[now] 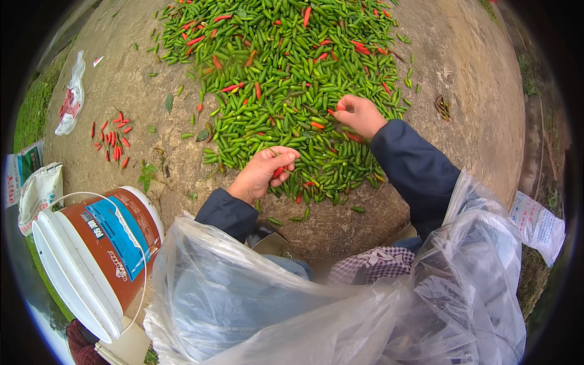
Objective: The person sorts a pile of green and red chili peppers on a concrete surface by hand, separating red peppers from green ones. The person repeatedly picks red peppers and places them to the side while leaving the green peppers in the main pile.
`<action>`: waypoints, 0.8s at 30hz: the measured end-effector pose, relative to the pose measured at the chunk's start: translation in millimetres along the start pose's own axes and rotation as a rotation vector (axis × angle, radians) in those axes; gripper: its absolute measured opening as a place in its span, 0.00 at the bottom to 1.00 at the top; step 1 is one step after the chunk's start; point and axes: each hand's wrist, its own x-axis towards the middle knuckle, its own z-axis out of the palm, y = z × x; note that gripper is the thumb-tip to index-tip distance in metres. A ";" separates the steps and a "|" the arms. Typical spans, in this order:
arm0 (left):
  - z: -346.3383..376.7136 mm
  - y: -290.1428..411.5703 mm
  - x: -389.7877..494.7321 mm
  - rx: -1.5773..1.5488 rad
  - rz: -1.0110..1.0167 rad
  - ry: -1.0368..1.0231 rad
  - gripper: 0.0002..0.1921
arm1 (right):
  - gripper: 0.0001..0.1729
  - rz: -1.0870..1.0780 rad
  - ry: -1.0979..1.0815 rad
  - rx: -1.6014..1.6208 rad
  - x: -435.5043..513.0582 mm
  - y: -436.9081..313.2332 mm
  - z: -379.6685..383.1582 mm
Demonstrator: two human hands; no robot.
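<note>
A broad heap of mostly green chili peppers (283, 100), with red ones scattered through it, lies on the concrete ground before me. Over the near left part of the heap, my left hand (269, 171) is curled around a red chili pepper (278, 172). My right hand (358, 116) is further out on the right side, its thumb and forefinger pinched on a red chili pepper (340, 108). The other fingers of that hand are partly hidden. Off to the left is a small separate group of red chili peppers (113, 139).
Left of me is a brown and white plastic bucket (114, 228) with a wire handle. Beyond it are a white woven sack (41, 194) and a crumpled plastic bag (75, 93). Dark shrivelled pods (442, 107) lie at right. Clear plastic sheeting (273, 319) covers my lap.
</note>
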 end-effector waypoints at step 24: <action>-208.7 116.8 -73.8 -1.274 0.794 0.265 0.28 | 0.06 0.134 -0.024 0.379 -27.4 -29.0 44.6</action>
